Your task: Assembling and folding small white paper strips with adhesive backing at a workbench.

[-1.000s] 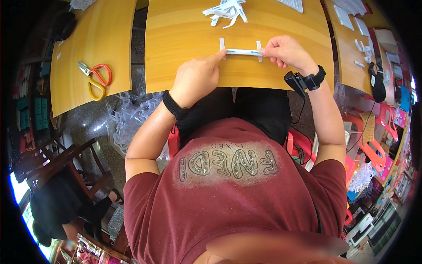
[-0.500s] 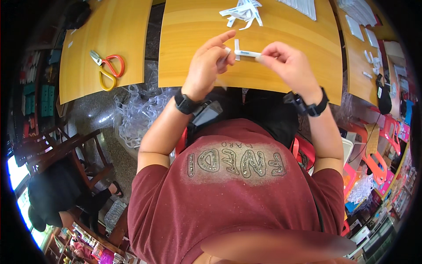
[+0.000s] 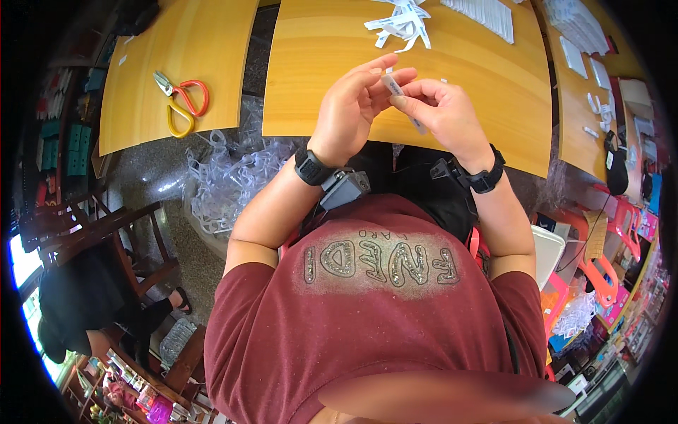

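A narrow white strip with dark print [image 3: 393, 85] is pinched between the thumb and fingers of my right hand [image 3: 455, 116]. It slants over the wooden table [image 3: 304, 71], and its lower end sticks out below the thumb. My left hand [image 3: 345, 109] is close beside the strip's upper end, fingers stretched out and apart. Whether its fingertips touch the strip I cannot tell. Beyond both hands lies a loose pile of similar white strips [image 3: 402, 25]. A small white piece [image 3: 443, 80] shows just past my right hand.
Neat rows of white strips [image 3: 484, 18] lie at the far right. Scissors with orange and yellow handles [image 3: 164, 83] rest on the left table. A bag of clear plastic pieces [image 3: 236, 177] is on the floor. The right table holds white stacks [image 3: 575, 25] and a black pouch [image 3: 616, 162].
My right hand has brought the strip nearer my left hand and tilted it from level to slanting. The left fingers have straightened. A crossing strip seen on the table before no longer shows.
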`<state>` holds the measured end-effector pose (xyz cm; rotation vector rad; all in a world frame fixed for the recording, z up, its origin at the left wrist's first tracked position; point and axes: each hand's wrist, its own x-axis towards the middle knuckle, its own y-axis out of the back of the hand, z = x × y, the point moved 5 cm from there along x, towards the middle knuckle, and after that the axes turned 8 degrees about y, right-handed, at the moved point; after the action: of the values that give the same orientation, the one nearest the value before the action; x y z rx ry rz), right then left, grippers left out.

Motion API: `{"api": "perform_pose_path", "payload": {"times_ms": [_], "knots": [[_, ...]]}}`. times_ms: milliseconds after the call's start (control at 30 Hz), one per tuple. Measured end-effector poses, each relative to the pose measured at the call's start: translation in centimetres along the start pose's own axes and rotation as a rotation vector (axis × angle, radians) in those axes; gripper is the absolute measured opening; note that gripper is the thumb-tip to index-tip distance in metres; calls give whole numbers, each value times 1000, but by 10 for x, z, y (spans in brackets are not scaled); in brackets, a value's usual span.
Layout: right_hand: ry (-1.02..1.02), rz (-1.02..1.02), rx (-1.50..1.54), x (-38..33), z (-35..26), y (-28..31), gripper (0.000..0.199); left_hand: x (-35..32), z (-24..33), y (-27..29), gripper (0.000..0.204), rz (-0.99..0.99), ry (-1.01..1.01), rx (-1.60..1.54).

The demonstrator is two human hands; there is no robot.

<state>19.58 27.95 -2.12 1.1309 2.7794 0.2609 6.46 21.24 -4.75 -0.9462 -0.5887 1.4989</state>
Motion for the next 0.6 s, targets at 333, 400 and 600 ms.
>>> {"api": "perform_pose_path", "payload": {"times_ms": [333,400,600], "knots": [[-106,-102,-93,-2,29,36,18,-12,7,16,16,365,-669,1637],[-120,-132,-249,4,30,40,17,-15,2,14,16,422,-765,1733],[-78,-248,-460,30,25,25,18,-15,-2,16,16,434,-743,1798]]}}
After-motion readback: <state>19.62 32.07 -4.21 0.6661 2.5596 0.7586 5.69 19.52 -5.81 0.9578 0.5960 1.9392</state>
